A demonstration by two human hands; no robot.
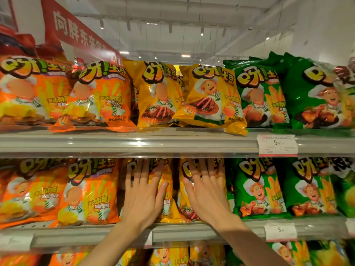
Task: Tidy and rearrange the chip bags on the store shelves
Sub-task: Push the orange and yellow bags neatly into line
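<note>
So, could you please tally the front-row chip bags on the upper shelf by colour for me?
Orange bags: 2
Yellow bags: 2
Green bags: 2
Total: 6, leaving out the cut-off bag at the far right.

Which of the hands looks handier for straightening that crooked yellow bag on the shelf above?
Probably the right hand. It presses flat on a yellow bag almost directly below the tilted yellow bag, whose corner overhangs the upper shelf. The left hand lies further left, under the upright yellow bag.
</note>
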